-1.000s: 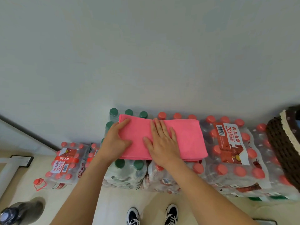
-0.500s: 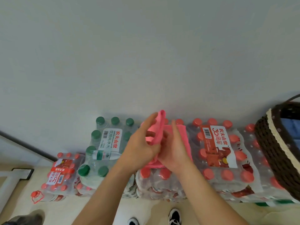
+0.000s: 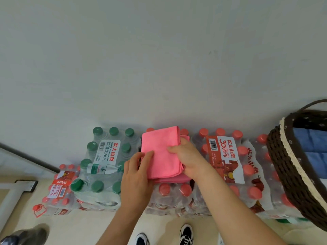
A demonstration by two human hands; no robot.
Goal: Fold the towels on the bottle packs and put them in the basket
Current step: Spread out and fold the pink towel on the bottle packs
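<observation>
A pink towel [image 3: 161, 152], folded into a small rectangle, lies on the red-capped bottle packs [image 3: 224, 161] against the wall. My right hand [image 3: 189, 158] grips its right edge, thumb on top and fingers tucked under the layers. My left hand [image 3: 137, 172] touches the towel's left near corner with its fingers laid along the edge. A dark woven basket [image 3: 290, 170] with a cream trim stands at the far right on the packs, with blue cloth [image 3: 313, 149] inside it.
A green-capped bottle pack [image 3: 106, 156] sits left of the towel, a smaller red-capped pack [image 3: 60, 188] lower at the left on the floor. The grey wall rises right behind the packs. My shoes [image 3: 185, 234] show at the bottom edge.
The towel, long and flat a second ago, was lifted and folded over from the left; it now lies as a smaller rectangle, and the view has shifted right, showing more of the basket.
</observation>
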